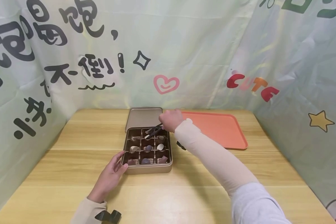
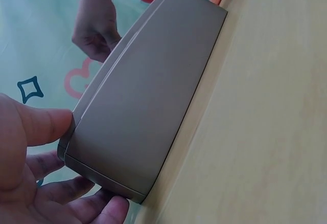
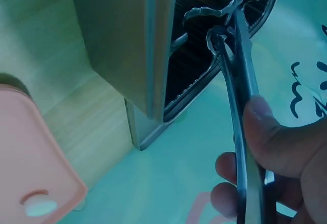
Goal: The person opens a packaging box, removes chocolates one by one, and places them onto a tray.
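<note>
A bronze-coloured tin (image 1: 149, 169) with a dark divided insert stands on the table. Stone-like pieces lie in several compartments: a white oval one (image 1: 160, 147), purple ones (image 1: 145, 161) and a pale one (image 1: 133, 149). My left hand (image 1: 112, 174) holds the tin's near left corner, thumb at the front edge and fingers along the side. With my right hand (image 1: 171, 119) I grip a pair of tongs (image 3: 240, 96) above the tin's far right corner. The tongs' tips reach down into the back middle compartment, around a small whitish piece (image 1: 147, 136).
Behind the tin lies its lid (image 1: 145, 115). An orange-pink tray (image 1: 215, 130) is at the back right, partly covered by my right arm, with a white oval piece (image 3: 40, 205) on it. A printed cloth (image 1: 196, 62) hangs around the table's back and sides.
</note>
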`<state>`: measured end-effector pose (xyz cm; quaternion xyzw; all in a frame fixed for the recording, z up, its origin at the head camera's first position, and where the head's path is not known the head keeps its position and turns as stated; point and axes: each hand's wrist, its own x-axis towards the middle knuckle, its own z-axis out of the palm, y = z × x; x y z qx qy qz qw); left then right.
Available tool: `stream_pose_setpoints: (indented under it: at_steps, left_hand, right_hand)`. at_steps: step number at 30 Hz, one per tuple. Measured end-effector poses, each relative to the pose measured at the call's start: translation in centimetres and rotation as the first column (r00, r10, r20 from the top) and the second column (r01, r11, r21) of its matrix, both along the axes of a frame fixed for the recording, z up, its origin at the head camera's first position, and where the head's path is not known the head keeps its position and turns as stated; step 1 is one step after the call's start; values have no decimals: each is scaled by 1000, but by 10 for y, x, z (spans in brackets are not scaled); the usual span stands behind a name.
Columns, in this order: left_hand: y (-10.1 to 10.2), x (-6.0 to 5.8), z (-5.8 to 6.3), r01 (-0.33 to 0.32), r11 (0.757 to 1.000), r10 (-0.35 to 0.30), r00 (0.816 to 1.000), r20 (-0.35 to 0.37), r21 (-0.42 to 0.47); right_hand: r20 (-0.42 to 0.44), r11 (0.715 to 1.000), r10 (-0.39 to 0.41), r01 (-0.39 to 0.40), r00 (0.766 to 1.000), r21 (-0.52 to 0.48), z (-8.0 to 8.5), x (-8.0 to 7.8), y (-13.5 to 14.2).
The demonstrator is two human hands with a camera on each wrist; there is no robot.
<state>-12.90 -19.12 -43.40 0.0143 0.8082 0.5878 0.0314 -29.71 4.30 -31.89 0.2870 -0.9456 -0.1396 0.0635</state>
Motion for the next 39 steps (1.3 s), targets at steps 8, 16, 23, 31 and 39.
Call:
stream_pose_setpoints:
  at_steps: [8, 16, 23, 31, 39]
  left_hand:
    - [-1, 0, -1, 1, 1000, -1, 1000, -4, -16]
    - [-2, 1, 1, 4, 1000, -4, 1000, 16, 8]
    - [-2, 1, 1, 6, 1000, -6, 1000, 10, -2]
    - [-2, 1, 1, 4, 1000, -4, 1000, 5, -12]
    - [-1, 0, 1, 4, 1000, -4, 1000, 4, -17]
  right_hand:
    - [-30, 993, -35, 38, 999, 112, 7, 2, -20]
    - [-17, 988, -83, 85, 996, 128, 13, 2, -35]
    - [-12, 984, -83, 83, 997, 155, 5, 3, -42]
    - [-63, 988, -54, 62, 997, 142, -3, 2, -41]
    - [-104, 991, -39, 52, 994, 125, -2, 2, -39]
